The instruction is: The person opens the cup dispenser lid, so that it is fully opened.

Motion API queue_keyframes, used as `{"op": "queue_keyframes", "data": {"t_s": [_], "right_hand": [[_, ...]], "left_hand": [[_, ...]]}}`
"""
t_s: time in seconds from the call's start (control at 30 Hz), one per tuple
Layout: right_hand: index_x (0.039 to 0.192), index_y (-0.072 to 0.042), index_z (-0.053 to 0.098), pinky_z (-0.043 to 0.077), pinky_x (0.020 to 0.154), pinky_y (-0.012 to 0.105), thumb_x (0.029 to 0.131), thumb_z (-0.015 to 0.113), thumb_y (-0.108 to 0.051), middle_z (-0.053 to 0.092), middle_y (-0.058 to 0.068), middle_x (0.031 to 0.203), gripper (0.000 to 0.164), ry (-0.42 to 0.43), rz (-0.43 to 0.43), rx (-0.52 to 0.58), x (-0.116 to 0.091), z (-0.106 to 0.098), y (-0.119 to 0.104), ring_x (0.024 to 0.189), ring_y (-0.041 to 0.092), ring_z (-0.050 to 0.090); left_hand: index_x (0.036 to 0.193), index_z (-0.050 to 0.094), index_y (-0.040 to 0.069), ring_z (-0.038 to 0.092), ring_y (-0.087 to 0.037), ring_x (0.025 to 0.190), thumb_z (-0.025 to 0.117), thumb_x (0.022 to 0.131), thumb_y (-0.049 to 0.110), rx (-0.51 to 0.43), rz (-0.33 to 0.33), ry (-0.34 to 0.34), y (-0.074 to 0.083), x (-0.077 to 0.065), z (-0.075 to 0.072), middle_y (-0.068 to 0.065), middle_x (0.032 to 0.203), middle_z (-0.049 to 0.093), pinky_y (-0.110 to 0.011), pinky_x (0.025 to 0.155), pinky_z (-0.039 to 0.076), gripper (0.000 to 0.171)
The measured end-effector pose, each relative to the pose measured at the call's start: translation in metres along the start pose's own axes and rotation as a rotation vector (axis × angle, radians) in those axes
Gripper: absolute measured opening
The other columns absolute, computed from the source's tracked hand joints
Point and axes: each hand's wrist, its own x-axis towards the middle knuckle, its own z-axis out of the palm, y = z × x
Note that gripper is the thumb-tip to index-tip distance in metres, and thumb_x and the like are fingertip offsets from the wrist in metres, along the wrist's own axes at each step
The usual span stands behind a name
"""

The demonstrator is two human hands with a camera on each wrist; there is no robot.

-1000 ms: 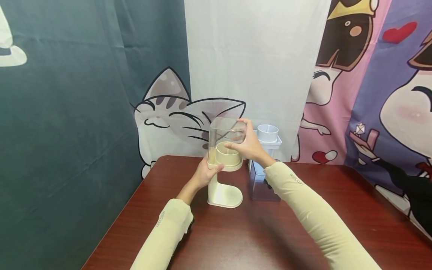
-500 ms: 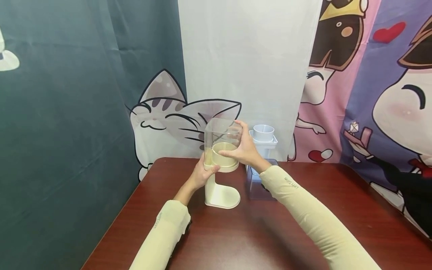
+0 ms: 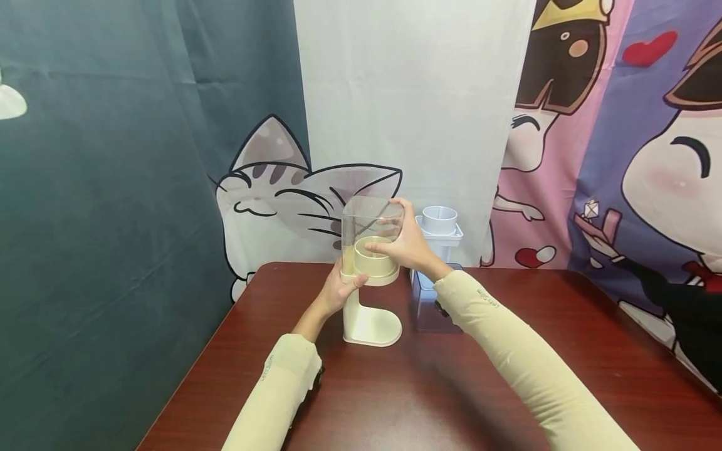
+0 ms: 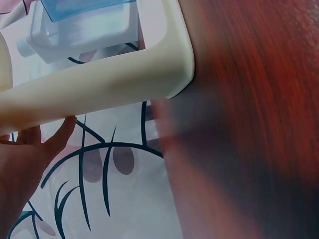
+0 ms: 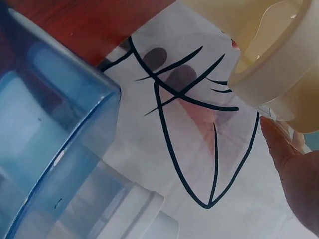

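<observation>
While both sleeved arms reach up from the lower edge of the head view, the two hands meet at a clear container point(image 3: 369, 208) just right of the middle of the frame, upright on a cream stand point(image 3: 376, 327). The left hand point(image 3: 337, 289) grips the stand at the lower left of the container, its thumb across the front of the cream rim; in the left wrist view its fingers touch the stand's column at the left of the frame. The right hand point(image 3: 407, 243) holds the container's right side, thumb in front beside a broad cream ring point(image 3: 379, 265) and fingers curled at the right edge, some showing through the clear wall. The stand's rounded foot rests on the reddish-brown surface point(image 3: 372, 401), at the centre of the lower half. Just right of it, partly behind the right forearm, stand a translucent dark-blue bin point(image 3: 427, 316) and a pale-blue dispenser point(image 3: 439, 222) with a round collar on top; the right wrist view shows this pair along its left side. Behind everything hangs a printed cloth point(image 3: 417, 113), a striped cat's face left of centre and cartoon figures at the right.
</observation>
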Motion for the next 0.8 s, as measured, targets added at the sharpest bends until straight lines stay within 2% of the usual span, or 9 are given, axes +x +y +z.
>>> {"op": "queue_keyframes", "data": {"t_s": [0.17,0.27,0.43,0.6,0.8], "right_hand": [[0.143,-0.014,0.022,0.054,0.087,0.049,0.068,0.091,-0.011,0.058,0.025,0.125,0.101,0.04,-0.016,-0.034,-0.0046,0.0027,0.0004,0.108,0.041,0.064],[0.143,-0.01,0.023,0.052,0.088,0.054,0.065,0.092,-0.007,0.057,0.027,0.125,0.104,0.06,-0.058,-0.015,-0.0067,0.0057,0.0016,0.11,0.045,0.061],[0.141,-0.005,0.022,0.054,0.087,0.051,0.064,0.091,-0.003,0.055,0.024,0.126,0.104,0.064,-0.11,-0.009,-0.0055,0.0073,0.0019,0.11,0.045,0.061],[0.14,-0.009,0.026,0.056,0.083,0.044,0.067,0.092,-0.015,0.062,0.019,0.119,0.098,0.074,-0.064,-0.126,-0.0004,0.0024,-0.0015,0.102,0.041,0.066],[0.142,-0.014,0.026,0.057,0.082,0.042,0.072,0.089,-0.02,0.064,0.018,0.118,0.095,0.039,0.006,-0.103,0.0028,0.0011,-0.0056,0.098,0.036,0.069]], "left_hand": [[0.139,0.034,-0.012,0.057,-0.022,0.102,0.061,0.09,0.002,0.008,-0.034,-0.021,0.0016,-0.0017,-0.0012,-0.028,0.115,0.059,-0.033,0.094,0.044,0.058],[0.138,0.035,-0.013,0.057,-0.021,0.102,0.062,0.089,0.001,0.0,-0.036,-0.029,0.0016,-0.0016,-0.003,-0.029,0.116,0.06,-0.032,0.094,0.044,0.057],[0.137,0.034,-0.015,0.057,-0.016,0.099,0.06,0.088,-0.001,-0.043,-0.013,-0.034,-0.0007,0.001,-0.0044,-0.03,0.116,0.059,-0.028,0.092,0.045,0.057],[0.14,0.03,-0.014,0.055,-0.015,0.103,0.059,0.089,-0.004,-0.072,0.029,-0.044,-0.0049,0.0042,-0.0017,-0.032,0.12,0.056,-0.026,0.094,0.044,0.059],[0.14,0.029,-0.013,0.054,-0.013,0.101,0.058,0.088,-0.004,-0.091,0.042,-0.014,-0.0075,0.0028,-0.0016,-0.031,0.119,0.054,-0.024,0.092,0.043,0.06]]}}
